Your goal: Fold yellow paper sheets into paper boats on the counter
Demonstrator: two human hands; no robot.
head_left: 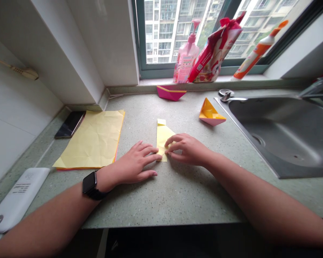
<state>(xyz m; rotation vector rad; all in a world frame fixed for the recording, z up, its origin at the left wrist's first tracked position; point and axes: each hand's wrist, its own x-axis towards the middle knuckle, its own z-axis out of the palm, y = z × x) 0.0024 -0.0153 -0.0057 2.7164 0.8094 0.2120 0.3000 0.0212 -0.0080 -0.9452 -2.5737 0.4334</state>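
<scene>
On the speckled, hard counter (150,200), the left hand (137,163) lies loosely spread, touching the folded yellow paper (162,136) at its lower left; the right hand (188,148) is narrow, fingers bunched at its right side, pinch not confirmable. The paper lies between them, straight along the left, slanting at upper right, with a small pale rectangular flap (161,122) at its far end.

Square-faced smartwatch (89,182) with black strap (99,195)

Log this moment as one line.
left hand: on folded paper | right hand: touching its right side | magenta boat, orange boat: beyond paper
</scene>
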